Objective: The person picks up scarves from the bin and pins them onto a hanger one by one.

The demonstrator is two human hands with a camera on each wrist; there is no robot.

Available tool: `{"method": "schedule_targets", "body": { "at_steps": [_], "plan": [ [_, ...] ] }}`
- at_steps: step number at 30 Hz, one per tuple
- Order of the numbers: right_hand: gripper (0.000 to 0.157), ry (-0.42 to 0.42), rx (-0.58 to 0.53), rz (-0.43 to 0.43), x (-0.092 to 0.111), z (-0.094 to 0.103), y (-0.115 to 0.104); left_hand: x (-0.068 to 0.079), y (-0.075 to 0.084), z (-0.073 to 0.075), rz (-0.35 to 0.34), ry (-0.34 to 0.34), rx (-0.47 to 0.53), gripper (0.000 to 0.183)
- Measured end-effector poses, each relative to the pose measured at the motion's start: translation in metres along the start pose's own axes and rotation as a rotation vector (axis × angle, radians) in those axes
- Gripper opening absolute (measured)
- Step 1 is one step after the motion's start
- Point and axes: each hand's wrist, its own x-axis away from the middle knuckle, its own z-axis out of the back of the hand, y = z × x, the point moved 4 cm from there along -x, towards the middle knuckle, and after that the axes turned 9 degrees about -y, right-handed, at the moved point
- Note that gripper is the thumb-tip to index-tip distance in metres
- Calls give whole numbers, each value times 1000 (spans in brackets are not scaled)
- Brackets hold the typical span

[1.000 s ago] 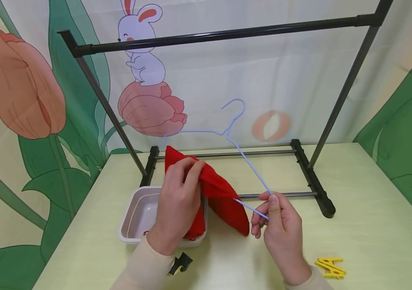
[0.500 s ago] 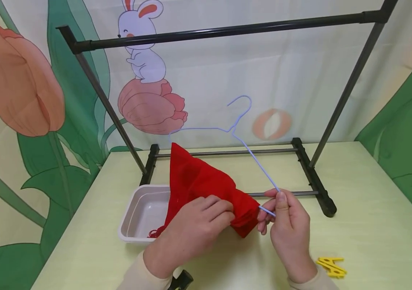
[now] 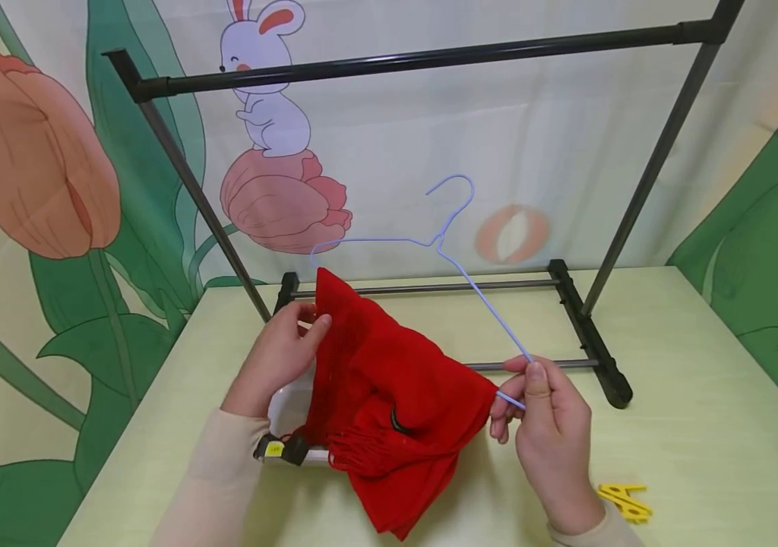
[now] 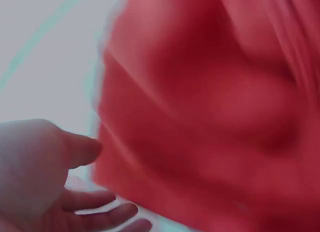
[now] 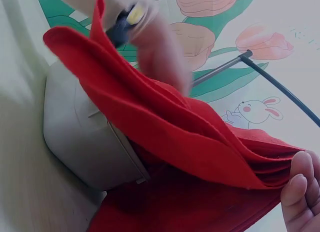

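Observation:
A red fringed scarf (image 3: 396,357) is draped over the lower bar of a thin lilac wire hanger (image 3: 389,240), hook upward. My right hand (image 3: 553,441) pinches the hanger's right corner between thumb and fingers, fingertips right at the scarf's edge. Beside the scarf's upper left edge is my left hand (image 3: 279,353), thumb and fingers apart. In the left wrist view the thumb (image 4: 85,149) meets the edge of the cloth while the other fingers spread below it. Folded layers of scarf (image 5: 165,117) gather toward the right fingers in the right wrist view. The scarf hides the hanger's lower bar.
A pale plastic basin (image 3: 291,403) stands behind and under the scarf, partly hidden. The black clothes rack (image 3: 430,57) spans the back of the table. Yellow clothespins (image 3: 627,501) lie at the front right, by the right wrist. A printed curtain (image 3: 567,137) hangs behind.
My left hand has pulled the scarf through over the bar toward the front, then moved left and up to its upper left edge. The right hand has shifted slightly right, still holding the hanger.

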Motion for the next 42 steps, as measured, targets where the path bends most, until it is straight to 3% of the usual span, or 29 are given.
{"method": "schedule_targets", "body": {
  "at_steps": [2,4,6,11,20,24,27,30,32,34,39,42],
  "plan": [
    [27,-6,-7,-3,0,1,1,-11,-17,0,111,-45,73,67],
    [27,-10,-12,-3,0,1,1,-18,-28,-5,143,-100,146,73],
    [27,-13,-12,-2,0,1,1,-22,-32,-9,120,-131,206,66],
    [27,0,-13,4,0,4,-2,-24,-27,-7,35,-94,345,41],
    [28,-7,24,-19,0,9,-1,-23,-9,16,-49,51,697,37],
    [28,-27,26,-1,0,10,1,-32,-2,23,-104,107,782,32],
    [27,-51,26,12,1,10,1,-38,3,27,-135,112,841,29],
    [26,-66,29,18,2,9,1,-44,7,27,-148,67,901,25],
    [26,-64,40,17,2,9,1,-47,9,27,-149,39,897,25],
    [26,-57,49,11,3,8,0,-48,9,29,-105,40,841,31],
    [27,-14,6,30,3,9,3,-48,1,33,62,116,612,55],
    [27,-1,-25,42,3,8,4,-46,-2,32,74,159,486,64]
  ]
}}
